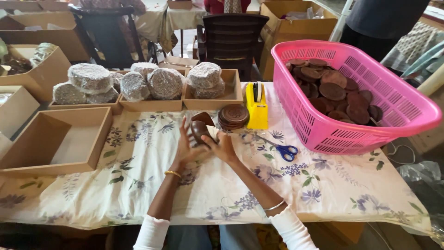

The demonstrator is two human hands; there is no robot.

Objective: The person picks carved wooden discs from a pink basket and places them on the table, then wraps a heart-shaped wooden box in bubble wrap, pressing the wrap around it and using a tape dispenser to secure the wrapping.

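Left of the fingers: empty shallow cardboard tray sits at the table's left edge, bare floral cloth between it and the left hand. That strip is the widest free room on this side. Beyond the fingers, a row of cardboard trays holds round bundles in white foam net, stacked in twos and threes; more open cartons further left.

Left hand: palm turned inward, fingers spread and raised, cupped against the left side of a dark brown wooden disc. Gold bangle on the wrist. Right hand: fingers curled together, pinching the disc's right side with a scrap of pale wrapping at the thumb. Both hands are clamped on the disc, which is held on edge just above the cloth, mid-table. Thin bracelet on the right wrist; white sleeves at both forearms.

Just beyond the right fingers: a short stack of brown discs, touching-close to a yellow tape dispenser. Right of the fingers: blue-handled scissors lie flat, then a pink plastic basket full of brown discs, overhanging the table's right edge. Free cloth runs near the front edge, right of the forearm. Two dark chairs stand behind the table.
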